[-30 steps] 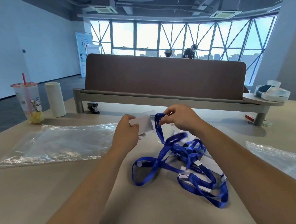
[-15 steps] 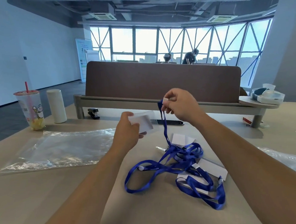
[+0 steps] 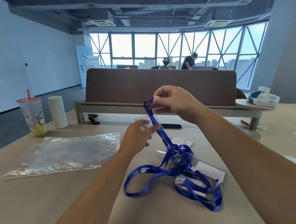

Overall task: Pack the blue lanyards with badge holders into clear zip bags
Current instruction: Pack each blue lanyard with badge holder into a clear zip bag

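Getting one lanyard point(image 3: 156, 124) out of the tangle.
Right hand point(image 3: 176, 101) pinches it; left hand point(image 3: 136, 139) seems to hold its badge holder point(image 3: 145, 127). Next, untangle it.

Open-plan office: desk divider point(image 3: 159, 87), stapler point(image 3: 93, 118), glazed window wall point(image 3: 166, 47).

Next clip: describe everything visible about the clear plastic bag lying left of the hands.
The clear zip bag is thin, glossy, see-through plastic, wrinkled and lying flat on the beige table, which shows through it. It looks empty. Its long side runs left to right, with light glinting along the near edge. It lies just left of the left hand, which does not hold it; whether they touch is unclear. Its zip strip cannot be made out.
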Motion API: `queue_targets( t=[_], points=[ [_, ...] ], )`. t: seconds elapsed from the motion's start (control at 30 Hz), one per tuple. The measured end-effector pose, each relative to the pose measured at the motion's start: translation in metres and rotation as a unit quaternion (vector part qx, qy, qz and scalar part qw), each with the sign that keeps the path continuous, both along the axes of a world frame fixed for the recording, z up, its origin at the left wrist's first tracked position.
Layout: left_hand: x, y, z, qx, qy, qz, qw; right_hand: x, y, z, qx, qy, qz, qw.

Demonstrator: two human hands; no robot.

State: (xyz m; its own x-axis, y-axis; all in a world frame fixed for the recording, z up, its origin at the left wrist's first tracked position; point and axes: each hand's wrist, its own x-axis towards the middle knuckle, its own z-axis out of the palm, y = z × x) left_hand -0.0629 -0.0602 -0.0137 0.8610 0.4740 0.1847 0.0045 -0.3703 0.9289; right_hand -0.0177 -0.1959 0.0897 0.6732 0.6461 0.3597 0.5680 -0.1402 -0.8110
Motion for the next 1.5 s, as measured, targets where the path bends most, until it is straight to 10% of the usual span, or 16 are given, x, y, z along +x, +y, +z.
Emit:
queue_targets(
  t=[0.4,0.57,0.93,1.5],
  points=[
    [0.007,-0.008,-0.006,-0.071,-0.028,0.031,0.997,0.019,-0.009,-0.032,-0.083,-0.048,-0.141,0.985],
    [0.011,-0.003,0.013,-0.041,-0.050,0.058,0.996,0.024,-0.017,-0.059,-0.160,0.069,-0.139,0.975],
    [0.008,-0.002,0.052,0.027,-0.081,0.013,0.996,0.021,-0.021,-0.066,0.045,0.311,-0.032,0.949],
    [-0.007,0.003,0.031,0.001,-0.034,-0.038,0.999,0.023,-0.026,-0.007,0.129,0.186,-0.077,0.971]
  ],
)
